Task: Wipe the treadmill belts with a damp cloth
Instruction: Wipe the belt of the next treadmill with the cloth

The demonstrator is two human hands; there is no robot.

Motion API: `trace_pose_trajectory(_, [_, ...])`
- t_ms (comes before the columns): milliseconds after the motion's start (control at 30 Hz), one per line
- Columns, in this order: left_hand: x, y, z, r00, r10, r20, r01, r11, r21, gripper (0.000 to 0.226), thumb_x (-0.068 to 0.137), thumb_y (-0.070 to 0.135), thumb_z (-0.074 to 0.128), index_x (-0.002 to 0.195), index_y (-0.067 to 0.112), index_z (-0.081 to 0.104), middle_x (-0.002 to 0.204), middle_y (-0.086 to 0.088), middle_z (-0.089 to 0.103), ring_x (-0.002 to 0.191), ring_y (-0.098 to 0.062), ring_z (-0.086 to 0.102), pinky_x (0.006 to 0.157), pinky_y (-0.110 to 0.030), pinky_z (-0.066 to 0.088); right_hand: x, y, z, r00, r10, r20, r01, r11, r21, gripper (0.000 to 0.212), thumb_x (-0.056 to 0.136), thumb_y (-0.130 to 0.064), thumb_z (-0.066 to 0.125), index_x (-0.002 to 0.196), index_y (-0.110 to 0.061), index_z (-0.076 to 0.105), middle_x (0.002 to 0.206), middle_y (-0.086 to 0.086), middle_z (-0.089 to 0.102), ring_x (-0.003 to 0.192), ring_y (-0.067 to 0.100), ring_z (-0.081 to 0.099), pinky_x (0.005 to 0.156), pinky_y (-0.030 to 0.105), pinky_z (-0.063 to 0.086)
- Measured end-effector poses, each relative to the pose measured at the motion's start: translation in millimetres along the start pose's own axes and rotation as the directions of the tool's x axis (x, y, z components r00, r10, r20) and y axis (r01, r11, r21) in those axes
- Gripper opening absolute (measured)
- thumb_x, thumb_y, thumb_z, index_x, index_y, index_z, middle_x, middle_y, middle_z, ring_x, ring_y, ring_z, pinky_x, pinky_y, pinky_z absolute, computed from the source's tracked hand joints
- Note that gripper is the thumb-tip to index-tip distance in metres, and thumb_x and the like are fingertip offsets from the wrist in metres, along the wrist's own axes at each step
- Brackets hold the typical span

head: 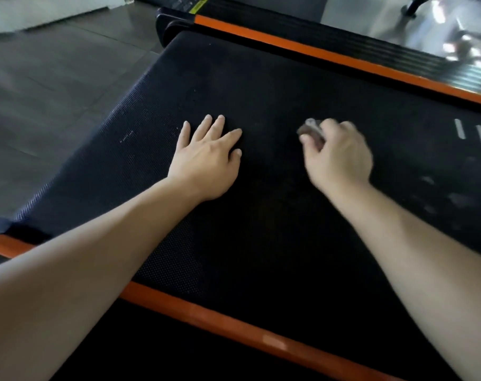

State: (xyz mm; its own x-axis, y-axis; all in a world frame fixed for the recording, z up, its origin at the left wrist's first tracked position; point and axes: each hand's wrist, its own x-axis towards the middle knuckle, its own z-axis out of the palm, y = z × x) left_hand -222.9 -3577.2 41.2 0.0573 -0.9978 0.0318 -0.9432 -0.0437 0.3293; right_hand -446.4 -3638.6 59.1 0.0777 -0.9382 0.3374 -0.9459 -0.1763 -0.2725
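Cloth: a small grey wad, judged soft, light and limp; best gripped bunched.
Cloth place: pressed on the treadmill belt, at 3 o'clock of the left hand.
Right hand: blurred, fingers curled round the cloth, knuckles up.
Left hand: laid flat on the belt, fingers straight and spread, nothing held.

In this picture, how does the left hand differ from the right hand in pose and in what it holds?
The left hand lies flat on the belt with straight, spread fingers; the right hand has curled fingers. The left hand holds nothing; the right hand grips a small crumpled cloth. The left hand looks sharp; the right hand is blurred. Both are bare, over the same black belt.
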Motion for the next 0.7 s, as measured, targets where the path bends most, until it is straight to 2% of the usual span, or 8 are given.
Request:
trace_pose_trajectory(133, [-3.2, -1.0, 1.7, 1.0, 0.01, -0.007, -0.01, 1.0, -0.003, 0.052, 0.108, 0.037, 0.033, 0.159, 0.032, 0.033, 0.173, -0.004, 0.014, 0.16, -0.024, 0.002, 0.128, -0.052, -0.005, -64.8, -30.6, -8.7, 0.925, -0.357, 0.13, 0.334, 0.927, 0.17, 0.031, 0.091, -0.049, 0.06, 0.079, -0.022, 0.051, 0.081, 0.0, 0.049, 0.071, 0.023, 0.052, 0.06, 0.032, 0.035])
trace_pose_trajectory(200, [-5.5, -1.1, 2.3, 1.0, 0.016, -0.017, -0.016, 1.0, -0.008, 0.051, 0.108, 0.037, 0.033, 0.159, 0.031, 0.034, 0.173, -0.005, 0.015, 0.16, -0.024, 0.002, 0.128, -0.052, -0.005, -53.2, -18.4, -13.3, 0.928, -0.348, 0.135, 0.329, 0.933, 0.146, 0.03, 0.091, -0.049, 0.063, 0.079, -0.024, 0.05, 0.081, -0.003, 0.048, 0.074, 0.026, 0.056, 0.061, 0.032, 0.037])
trace_pose_trajectory(333, [-5.6, -1.7, 3.5, 1.0, 0.013, -0.014, -0.013, 1.0, -0.001, 0.051, 0.108, 0.036, 0.031, 0.159, 0.03, 0.034, 0.172, -0.007, 0.015, 0.16, -0.025, 0.001, 0.128, -0.053, -0.005, -31.5, -4.7, -13.5, 0.997, -0.045, 0.068, 0.043, 0.998, 0.038, 0.028, 0.094, -0.048, 0.062, 0.094, -0.02, 0.06, 0.092, 0.004, 0.055, 0.088, 0.033, 0.061, 0.064, 0.034, 0.039])
trace_pose_trajectory(400, [-4.9, -0.8, 4.7, 1.0, 0.011, -0.022, -0.011, 1.0, 0.004, 0.051, 0.108, 0.036, 0.032, 0.158, 0.03, 0.035, 0.172, -0.007, 0.016, 0.16, -0.026, 0.002, 0.128, -0.053, -0.004, -57.4, -22.0, -13.6, 0.989, -0.143, 0.043, 0.14, 0.988, 0.067, 0.028, 0.091, -0.046, 0.065, 0.091, -0.018, 0.061, 0.091, 0.008, 0.057, 0.084, 0.036, 0.06, 0.064, 0.037, 0.04])
trace_pose_trajectory(467, [-5.0, -0.5, 5.1, 0.999, 0.011, -0.032, -0.01, 1.0, 0.009, 0.051, 0.107, 0.036, 0.033, 0.158, 0.03, 0.036, 0.172, -0.007, 0.017, 0.16, -0.026, 0.003, 0.128, -0.053, -0.003, -91.2, -38.3, -19.8, 0.934, -0.336, 0.124, 0.311, 0.933, 0.183, 0.027, 0.09, -0.047, 0.064, 0.081, -0.023, 0.053, 0.083, 0.001, 0.05, 0.073, 0.028, 0.055, 0.062, 0.032, 0.034])
trace_pose_trajectory(533, [-5.7, 0.4, 5.0, 0.999, 0.012, -0.034, -0.012, 1.0, 0.011, 0.05, 0.107, 0.036, 0.033, 0.157, 0.03, 0.036, 0.172, -0.007, 0.018, 0.16, -0.026, 0.004, 0.128, -0.053, -0.003, -97.2, -29.8, -25.5, 0.877, -0.447, 0.177, 0.399, 0.882, 0.251, 0.03, 0.09, -0.05, 0.061, 0.079, -0.024, 0.052, 0.079, -0.005, 0.044, 0.069, 0.021, 0.051, 0.061, 0.031, 0.036])
trace_pose_trajectory(600, [-7.1, 1.3, 4.4, 1.0, 0.011, -0.028, -0.011, 1.0, 0.011, 0.05, 0.108, 0.037, 0.033, 0.157, 0.029, 0.037, 0.172, -0.007, 0.018, 0.16, -0.026, 0.004, 0.128, -0.052, -0.003, -75.3, -8.5, -24.1, 0.908, -0.401, 0.118, 0.381, 0.91, 0.162, 0.034, 0.091, -0.052, 0.059, 0.082, -0.02, 0.058, 0.079, -0.003, 0.048, 0.072, 0.025, 0.056, 0.06, 0.032, 0.04])
trace_pose_trajectory(700, [-8.2, 3.4, 1.9, 1.0, 0.002, -0.017, -0.002, 1.0, 0.007, 0.05, 0.108, 0.039, 0.034, 0.157, 0.026, 0.038, 0.171, -0.008, 0.018, 0.16, -0.027, 0.004, 0.128, -0.053, -0.003, -44.2, 19.1, -23.7, 0.995, -0.078, 0.054, 0.077, 0.997, 0.029, 0.032, 0.094, -0.051, 0.06, 0.09, -0.02, 0.061, 0.086, 0.001, 0.054, 0.082, 0.03, 0.061, 0.061, 0.033, 0.04])
